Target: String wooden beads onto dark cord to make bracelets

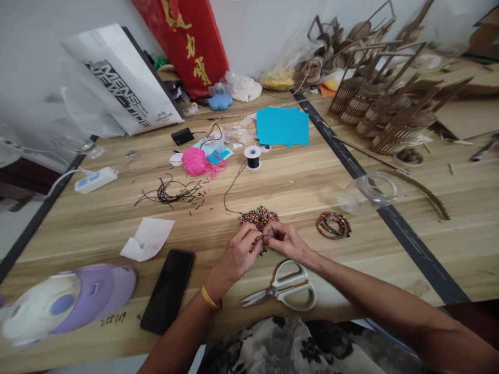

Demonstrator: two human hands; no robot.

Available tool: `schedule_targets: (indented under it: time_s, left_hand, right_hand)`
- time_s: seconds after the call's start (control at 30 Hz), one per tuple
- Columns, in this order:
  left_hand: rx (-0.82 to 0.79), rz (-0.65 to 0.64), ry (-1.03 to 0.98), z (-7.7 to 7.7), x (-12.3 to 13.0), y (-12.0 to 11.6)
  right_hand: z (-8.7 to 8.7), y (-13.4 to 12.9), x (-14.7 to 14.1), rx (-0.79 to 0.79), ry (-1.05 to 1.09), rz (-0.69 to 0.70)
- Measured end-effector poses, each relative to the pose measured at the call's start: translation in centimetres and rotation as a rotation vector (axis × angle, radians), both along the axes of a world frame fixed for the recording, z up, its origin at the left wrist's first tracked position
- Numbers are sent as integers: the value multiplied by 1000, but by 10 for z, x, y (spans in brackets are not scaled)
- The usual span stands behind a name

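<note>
Strand of beads (256, 240): held between the two hands, low on the tabletop (296, 195). Left hand (239, 253): fingers pinched together on the strand. Right hand (287, 241): fingertips clamped together at the strand's end; whether on bead or cord, too small to tell. Strand partly hidden by the fingers; its full length not readable.

Just beyond the fingers: bead pile (259, 214), multicoloured, near side covered by the hands. Black cord (225, 193) runs from the spool (253, 158) to the pile's edge; its end cannot be made out.

Right of the fingers: coiled bead strings (333, 225); farther out, clear jar (369, 191), outline faint. Nearer the body: scissors (277, 292), blades pointing left. Left: white paper (148, 239), then phone (168, 291), screen dark, no readable mark.

Far left: purple-and-white device (74, 301), its left end blurred near the frame edge. Handwritten digits beside it, upside down, possibly "693852".

Beyond the pile: pink yarn (194, 161), blue sheets (283, 126). Far right: woven baskets (384, 117), overlapping, count uncertain.

Writing, far left of the fingers: white bag (120, 83) reads "MENS NEW-TIDE"; smaller "LAOYECHE" low down, finer print illegible. Red banner (191, 47): gold Chinese characters, 力 readable, top cut off by the frame.
</note>
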State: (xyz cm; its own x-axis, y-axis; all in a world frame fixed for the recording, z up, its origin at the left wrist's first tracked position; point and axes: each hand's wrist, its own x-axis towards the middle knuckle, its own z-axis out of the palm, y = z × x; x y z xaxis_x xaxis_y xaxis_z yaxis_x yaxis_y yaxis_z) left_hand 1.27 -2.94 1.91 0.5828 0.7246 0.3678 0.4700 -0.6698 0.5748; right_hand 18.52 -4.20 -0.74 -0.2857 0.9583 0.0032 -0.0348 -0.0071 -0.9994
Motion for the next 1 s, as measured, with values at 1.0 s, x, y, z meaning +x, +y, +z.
schedule_targets:
  time_s: [1.0]
  left_hand:
    - [-1068,38,-364,6,-4,15]
  right_hand:
    - [9,-6,3,264,-229,27]
